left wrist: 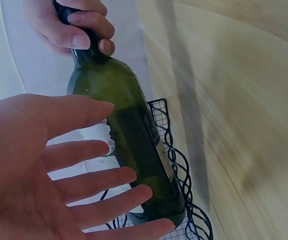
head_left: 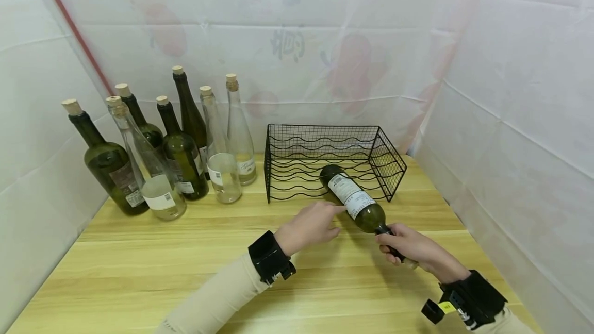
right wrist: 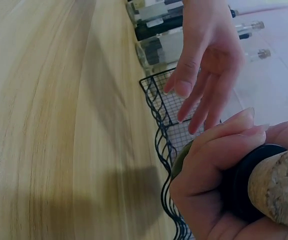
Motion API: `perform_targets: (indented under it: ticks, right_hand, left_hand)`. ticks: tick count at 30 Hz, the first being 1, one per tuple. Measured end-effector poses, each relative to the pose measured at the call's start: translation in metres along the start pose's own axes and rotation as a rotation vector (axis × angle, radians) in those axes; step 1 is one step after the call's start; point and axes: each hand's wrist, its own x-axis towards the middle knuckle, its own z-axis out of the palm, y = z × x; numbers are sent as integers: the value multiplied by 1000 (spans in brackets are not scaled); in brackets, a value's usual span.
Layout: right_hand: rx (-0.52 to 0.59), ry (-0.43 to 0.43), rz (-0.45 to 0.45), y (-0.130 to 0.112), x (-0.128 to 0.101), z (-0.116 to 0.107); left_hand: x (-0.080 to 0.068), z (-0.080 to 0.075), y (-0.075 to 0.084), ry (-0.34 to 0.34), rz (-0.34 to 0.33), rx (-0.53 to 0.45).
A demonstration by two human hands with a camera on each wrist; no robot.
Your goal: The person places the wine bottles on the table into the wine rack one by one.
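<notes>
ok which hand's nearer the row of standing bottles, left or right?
Left. The left hand hovers open beside the green bottle, on the side toward the standing bottles. The right hand grips that bottle's neck, farther away.

Upright bottles point(head_left: 167, 153) stand left of the wire rack point(head_left: 331, 161) on the table point(head_left: 185, 267) — one bottle point(head_left: 355, 200) lies half in the rack.

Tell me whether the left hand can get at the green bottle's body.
Probably yes: the left hand hovers open beside the green bottle, nothing lies between them; the right hand grips only its neck.
</notes>
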Motion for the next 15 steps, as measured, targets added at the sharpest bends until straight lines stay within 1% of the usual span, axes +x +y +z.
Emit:
perform_targets:
  ticks: [7,10,15]
  right_hand:
    - [-19,0,-7,5,-4,-2]
    - [-20,5,-8,6,-7,-3]
    - [-25,43,21,7,-13,-5]
  left_hand:
    - [3,0,4,10,37,4]
    - [3,0,5,0,25,-10]
    - [1,1,5,-16,5,7]
